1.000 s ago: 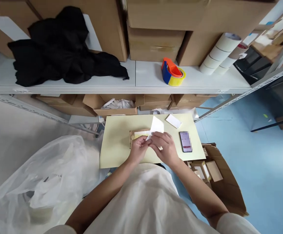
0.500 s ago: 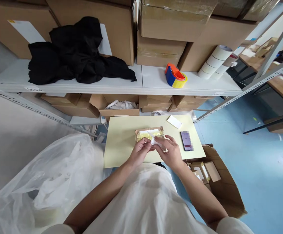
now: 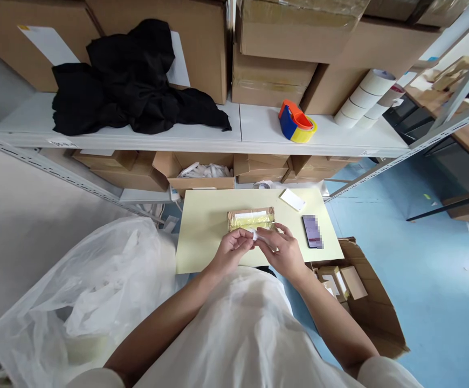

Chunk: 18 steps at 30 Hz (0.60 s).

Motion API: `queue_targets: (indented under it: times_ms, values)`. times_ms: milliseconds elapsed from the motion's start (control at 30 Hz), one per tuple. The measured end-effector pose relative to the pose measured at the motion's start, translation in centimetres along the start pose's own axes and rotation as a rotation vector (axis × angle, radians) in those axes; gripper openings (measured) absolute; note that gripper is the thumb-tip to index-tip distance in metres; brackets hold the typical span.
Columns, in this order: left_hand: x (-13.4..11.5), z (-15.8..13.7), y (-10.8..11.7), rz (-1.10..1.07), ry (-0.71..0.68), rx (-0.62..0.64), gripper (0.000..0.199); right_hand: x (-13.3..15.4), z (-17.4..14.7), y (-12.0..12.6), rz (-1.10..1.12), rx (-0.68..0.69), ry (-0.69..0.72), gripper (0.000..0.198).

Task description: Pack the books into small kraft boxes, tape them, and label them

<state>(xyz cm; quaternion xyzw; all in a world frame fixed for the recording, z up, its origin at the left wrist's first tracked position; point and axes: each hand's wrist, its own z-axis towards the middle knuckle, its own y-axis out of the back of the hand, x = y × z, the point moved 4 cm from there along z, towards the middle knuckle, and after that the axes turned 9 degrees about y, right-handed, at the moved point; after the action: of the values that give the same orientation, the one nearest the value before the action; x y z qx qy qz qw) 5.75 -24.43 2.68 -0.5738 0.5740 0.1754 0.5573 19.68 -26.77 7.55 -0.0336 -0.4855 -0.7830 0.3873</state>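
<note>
My left hand (image 3: 231,251) and my right hand (image 3: 282,251) meet above the front of a pale yellow board (image 3: 202,231). A small white, thin piece (image 3: 254,234) is pinched between their fingertips; its kind is too small and too covered to make out. Just beyond the fingers lies a cardboard box (image 3: 250,217), wrapped in yellowish tape with a white label on top. My hands hide part of its near edge. To the right of my right hand rests a phone (image 3: 311,230) with its screen lit. A small white card or box (image 3: 292,199) lies farther back.
A shelf (image 3: 254,129) behind the board bears cartons, black cloth (image 3: 137,86), a tape dispenser (image 3: 297,123) and tape rolls (image 3: 366,97). Below it, an open box (image 3: 202,183) contains white items. Clear plastic bagging (image 3: 97,291) is at left, a large open carton (image 3: 380,302) at right.
The white piece's pointed end, which stuck up over the box, no longer shows; less of the piece is visible between my fingers. The whole view has shifted slightly.
</note>
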Motion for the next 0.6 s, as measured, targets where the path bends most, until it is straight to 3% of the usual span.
queue_targets:
  times_ms: [333, 600]
  values:
    - [-0.07, -0.46, 0.44, 0.161, -0.053, -0.075, 0.03, 0.17, -0.28, -0.38, 0.02, 0.042, -0.023, 0.021]
    - [0.29, -0.88, 0.06, 0.061, -0.006, -0.084, 0.026, 0.49, -0.41, -0.5, 0.145, 0.039, -0.092, 0.02]
